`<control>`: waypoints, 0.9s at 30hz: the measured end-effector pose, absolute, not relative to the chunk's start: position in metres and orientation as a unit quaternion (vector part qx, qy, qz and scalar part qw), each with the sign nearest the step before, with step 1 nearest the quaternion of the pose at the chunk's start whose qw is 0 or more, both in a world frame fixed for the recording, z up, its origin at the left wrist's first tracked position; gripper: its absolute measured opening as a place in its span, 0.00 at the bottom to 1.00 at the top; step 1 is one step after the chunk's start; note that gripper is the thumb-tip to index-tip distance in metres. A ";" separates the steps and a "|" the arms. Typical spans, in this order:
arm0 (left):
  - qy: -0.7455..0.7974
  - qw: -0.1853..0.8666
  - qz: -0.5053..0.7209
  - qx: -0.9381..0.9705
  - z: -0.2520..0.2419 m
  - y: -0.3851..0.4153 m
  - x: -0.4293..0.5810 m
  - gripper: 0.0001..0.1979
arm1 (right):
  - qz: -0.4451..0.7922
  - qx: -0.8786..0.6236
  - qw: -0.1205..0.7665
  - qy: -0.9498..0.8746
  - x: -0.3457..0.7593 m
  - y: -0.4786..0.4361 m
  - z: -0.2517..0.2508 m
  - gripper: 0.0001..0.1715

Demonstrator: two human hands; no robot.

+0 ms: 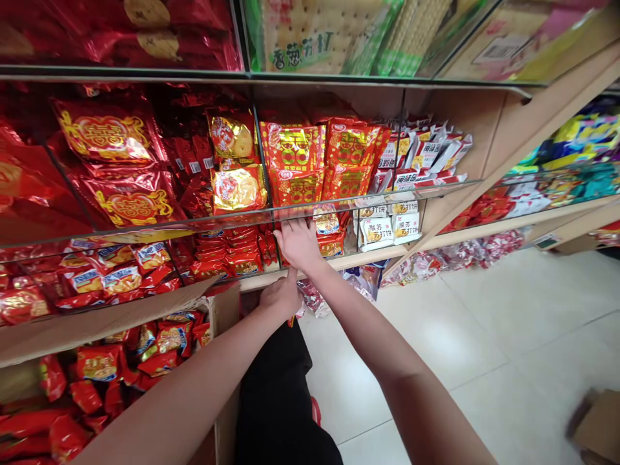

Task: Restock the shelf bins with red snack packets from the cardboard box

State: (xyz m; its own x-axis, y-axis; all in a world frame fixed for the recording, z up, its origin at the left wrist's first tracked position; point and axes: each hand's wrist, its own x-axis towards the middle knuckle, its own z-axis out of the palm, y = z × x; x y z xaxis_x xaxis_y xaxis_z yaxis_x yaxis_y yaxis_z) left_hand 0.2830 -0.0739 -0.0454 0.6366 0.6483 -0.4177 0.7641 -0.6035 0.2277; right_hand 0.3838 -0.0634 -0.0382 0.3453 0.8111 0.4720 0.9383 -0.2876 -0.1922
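My right hand (299,243) reaches into a glass-fronted shelf bin (339,205), its fingers pushed in among red and gold snack packets (295,161); what they grip is hidden. My left hand (281,294) is lower, closed in a fist just under the shelf edge, with a sliver of red wrapper showing below it. A cardboard box (97,323) full of small red snack packets (99,365) stands at my lower left, beside my left forearm.
Wooden shelves with glass dividers hold red foil bags (111,135), white biscuit packs (387,226) and cracker boxes (310,39) above. More shelving runs off to the right (557,187). Pale tiled floor (484,336) lies below, with another cardboard piece (598,426) at bottom right.
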 end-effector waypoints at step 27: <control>0.433 0.416 0.024 0.799 -0.043 -0.068 0.282 0.24 | 0.226 -0.607 0.745 -0.158 0.360 -0.174 -0.103 0.21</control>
State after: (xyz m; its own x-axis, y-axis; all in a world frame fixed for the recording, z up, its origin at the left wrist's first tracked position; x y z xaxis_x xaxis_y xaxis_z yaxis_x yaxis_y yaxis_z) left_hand 0.2820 -0.0683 -0.0427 0.6233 0.7123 -0.3228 0.6727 -0.2778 0.6858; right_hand 0.3605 -0.1743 -0.1025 0.8474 0.5295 -0.0388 -0.1448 0.1602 -0.9764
